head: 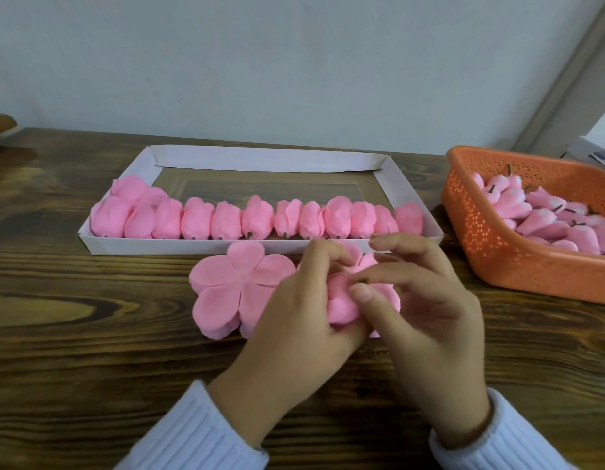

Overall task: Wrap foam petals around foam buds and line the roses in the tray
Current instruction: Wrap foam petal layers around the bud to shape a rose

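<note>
A half-wrapped pink foam rose (pixel 341 301) sits between my two hands, just in front of the tray. My left hand (pixel 294 320) cups it from the left with curled fingers. My right hand (pixel 426 313) pinches petals near its small dark stem with thumb and forefinger. A stack of flat five-lobed pink petals (pixel 236 286) lies on the table to the left of my hands. The white cardboard tray (pixel 179 244) holds several finished pink roses (pixel 257 217) in a row along its near side.
An orange perforated plastic basket (pixel 497 252) at the right holds several pale pink foam buds (pixel 545 218) with dark stems. The dark wooden table (pixel 90 351) runs to a pale wall behind. A brown object (pixel 0 125) shows at the far left edge.
</note>
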The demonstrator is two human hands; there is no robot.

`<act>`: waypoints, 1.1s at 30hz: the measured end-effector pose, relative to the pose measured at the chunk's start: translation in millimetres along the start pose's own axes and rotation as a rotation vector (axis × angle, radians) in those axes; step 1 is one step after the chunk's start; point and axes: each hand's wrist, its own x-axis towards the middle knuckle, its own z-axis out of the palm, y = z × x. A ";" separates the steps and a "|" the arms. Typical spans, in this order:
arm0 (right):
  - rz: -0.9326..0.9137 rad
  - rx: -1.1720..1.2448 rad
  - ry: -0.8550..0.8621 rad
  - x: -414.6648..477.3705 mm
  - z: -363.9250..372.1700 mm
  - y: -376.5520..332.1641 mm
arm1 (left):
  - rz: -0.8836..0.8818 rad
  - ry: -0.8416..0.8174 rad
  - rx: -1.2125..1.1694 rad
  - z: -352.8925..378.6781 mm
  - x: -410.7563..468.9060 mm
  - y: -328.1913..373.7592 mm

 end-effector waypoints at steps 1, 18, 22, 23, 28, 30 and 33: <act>0.025 0.024 -0.004 0.0 0.1 0.2 | 0.010 -0.025 0.007 1.1 -0.6 0.0; 0.005 0.012 -0.116 4.5 -3.1 -2.8 | -0.022 -0.159 -0.203 -4.5 5.1 -1.8; 0.104 0.118 -0.055 4.9 -4.3 -2.6 | -0.074 -0.184 -0.191 -2.8 4.1 -3.7; 0.120 0.131 -0.043 5.0 -4.7 -2.1 | -0.079 -0.185 -0.189 -2.6 4.2 -3.9; 0.155 0.148 -0.017 5.0 -4.0 -0.7 | -0.088 -0.215 -0.175 -2.0 5.0 -3.7; 0.187 0.160 0.014 5.5 -4.8 0.5 | -0.088 -0.210 -0.177 -1.6 5.2 -2.8; 0.218 0.191 -0.005 8.0 -7.3 1.0 | -0.098 -0.206 -0.148 -1.5 4.0 -3.5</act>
